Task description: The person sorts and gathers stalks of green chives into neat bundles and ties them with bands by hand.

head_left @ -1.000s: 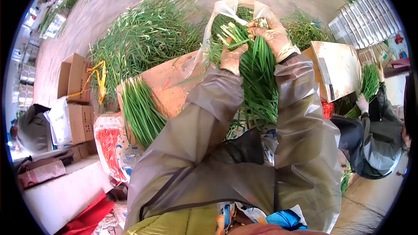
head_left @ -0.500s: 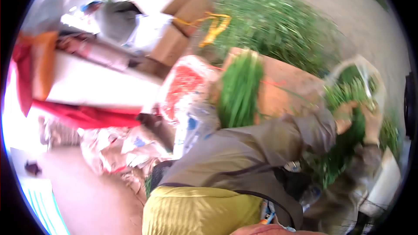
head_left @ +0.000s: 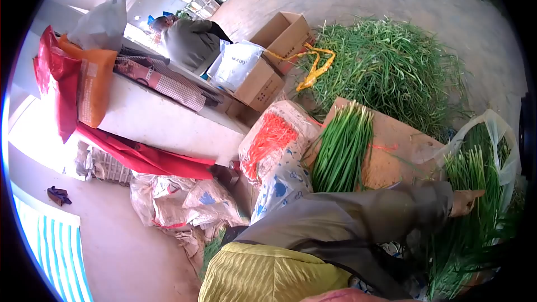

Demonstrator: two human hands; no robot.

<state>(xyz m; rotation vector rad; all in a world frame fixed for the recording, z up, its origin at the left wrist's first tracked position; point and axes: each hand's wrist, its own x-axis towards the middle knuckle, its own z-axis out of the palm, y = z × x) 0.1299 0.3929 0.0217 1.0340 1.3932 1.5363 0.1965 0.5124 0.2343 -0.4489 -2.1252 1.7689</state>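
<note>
My left hand [head_left: 464, 202], in a pale glove, reaches in from the left at the right side of the view. One finger is stretched out over the green stalks [head_left: 474, 170], and I see nothing gripped in this hand. These stalks stand in a clear plastic bag [head_left: 503, 162], pale ends up, with long leaves hanging below. My right hand is out of sight. A separate bundle of green stalks [head_left: 342, 154] lies on the left part of the brown board [head_left: 391, 162].
Behind the board is a large heap of loose greens [head_left: 386, 72]. Left of it stand cardboard boxes [head_left: 265, 86] with yellow strapping. Red ties [head_left: 271, 140] lie on a sack beside the board. A seated person [head_left: 190, 42] is beyond a low white wall [head_left: 168, 117].
The view has swung left, so the board and bag appear farther right. My right hand has left the view. My left hand no longer shows the pinch on the stalks seen earlier.
</note>
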